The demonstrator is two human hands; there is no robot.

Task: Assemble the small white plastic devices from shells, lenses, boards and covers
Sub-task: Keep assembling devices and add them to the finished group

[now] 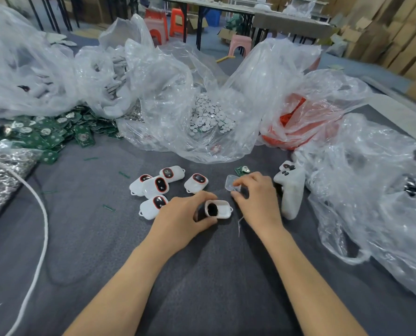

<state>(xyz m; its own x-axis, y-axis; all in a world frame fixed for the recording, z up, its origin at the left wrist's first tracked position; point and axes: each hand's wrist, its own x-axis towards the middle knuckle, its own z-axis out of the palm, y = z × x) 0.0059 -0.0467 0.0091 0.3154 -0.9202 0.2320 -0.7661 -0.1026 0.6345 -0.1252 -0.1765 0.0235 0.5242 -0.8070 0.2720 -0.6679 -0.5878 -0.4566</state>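
White shell point(220, 209) in left grip point(186, 214), clear lens point(231, 183) in right grip point(256, 197)

white cable point(40, 238) on grey tablecloth point(202, 287), orange stools point(177, 21) (far back), cardboard boxes point(396, 32)

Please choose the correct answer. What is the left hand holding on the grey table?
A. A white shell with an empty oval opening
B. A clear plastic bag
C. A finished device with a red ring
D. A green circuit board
A: the left hand grips a white shell whose oval opening is dark and empty, unlike the finished devices with red-ringed windows beside it.
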